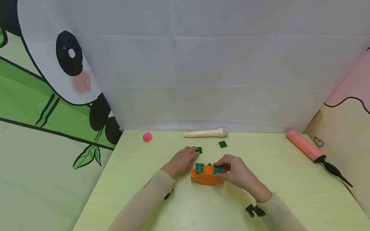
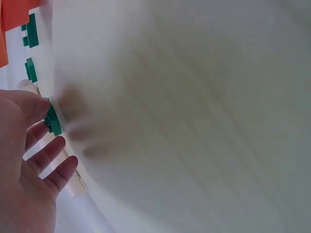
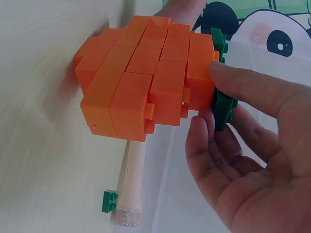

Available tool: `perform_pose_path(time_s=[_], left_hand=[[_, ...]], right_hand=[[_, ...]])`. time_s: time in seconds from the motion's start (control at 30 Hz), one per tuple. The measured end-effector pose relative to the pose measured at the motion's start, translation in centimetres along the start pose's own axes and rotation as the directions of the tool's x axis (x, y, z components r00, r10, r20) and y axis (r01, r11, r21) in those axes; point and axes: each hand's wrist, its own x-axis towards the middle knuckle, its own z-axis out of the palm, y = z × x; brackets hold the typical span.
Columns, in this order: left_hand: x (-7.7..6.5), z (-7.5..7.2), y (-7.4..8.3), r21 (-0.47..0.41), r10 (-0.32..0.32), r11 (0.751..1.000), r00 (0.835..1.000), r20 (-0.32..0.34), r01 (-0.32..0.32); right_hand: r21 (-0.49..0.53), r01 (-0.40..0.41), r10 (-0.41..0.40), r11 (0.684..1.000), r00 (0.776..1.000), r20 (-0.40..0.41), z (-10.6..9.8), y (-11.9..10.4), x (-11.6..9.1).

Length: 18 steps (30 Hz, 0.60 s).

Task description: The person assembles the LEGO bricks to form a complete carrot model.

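An orange toy-brick build (image 1: 207, 179) stands on the table, with green bricks on its top. My right hand (image 1: 238, 171) is at its right end, thumb and fingers pinching a green toy brick (image 3: 223, 109) there. Another green brick (image 1: 199, 167) tops the left end. Beyond the build, my left hand (image 1: 183, 160) holds a loose green toy brick (image 2: 52, 119) between thumb and forefinger, close to the tabletop. Its other fingers are spread in the left wrist view. A further loose green brick (image 1: 222, 144) lies farther back; a green tip shows behind the build.
A cream toy microphone (image 1: 205, 132) lies along the table's back edge, a small pink object (image 1: 147, 137) to its left. At the right edge lies a pink cylinder with a black handle (image 1: 303, 146). White cloth (image 1: 219, 80) hangs behind the table (image 1: 289, 179).
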Motion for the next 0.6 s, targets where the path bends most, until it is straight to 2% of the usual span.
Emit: perform_pose_path(time_s=[0.4,0.53,0.6], left_hand=[[-1.9,-0.2,-0.7,-0.106,0.048,0.993,0.994,-0.102,-0.059],[-2.0,-0.2,-1.0,-0.143,0.029,0.989,0.991,-0.134,-0.049],[-1.9,-0.2,-1.2,-0.174,-0.004,0.985,0.989,-0.147,-0.022]], right_hand=[[0.014,0.000,0.000,1.000,1.000,0.001,-0.2,0.0,0.0],[0.021,0.002,-0.002,1.000,1.000,0.001,-0.1,0.0,0.0],[0.027,0.006,-0.006,1.000,1.000,0.001,0.0,0.0,0.0]])
